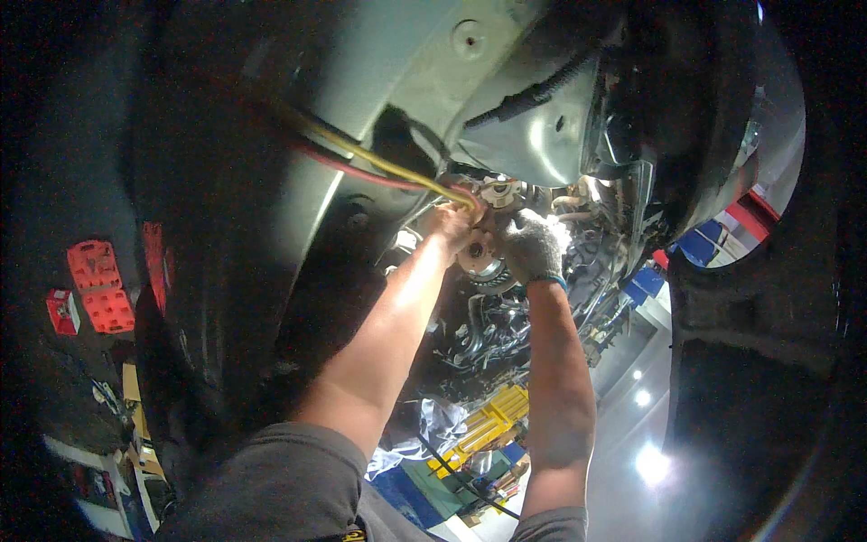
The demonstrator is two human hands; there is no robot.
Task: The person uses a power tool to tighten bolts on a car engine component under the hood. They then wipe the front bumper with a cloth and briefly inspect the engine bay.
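Note:
Both my hands are raised into a dark metal assembly inside a vehicle body, beside a round hub-like part (479, 256). My bare left hand (452, 223) is closed at the ends of a yellow hose (379, 164) and a red hose (352, 171); what its fingers grip is unclear. My right hand (533, 246), in a grey glove, is curled against the part just right of it, and what it holds is hidden. Pale sheet metal (537, 144) with a dark ribbed tube (515, 101) lies above my hands.
Dark body panels surround my arms on both sides. At the left are red molded cases (101, 285) and a small red-and-white box (61, 312). Below lie a yellow equipment piece (483, 420) and white crumpled material (438, 420). Bright lamps (652, 465) show at lower right.

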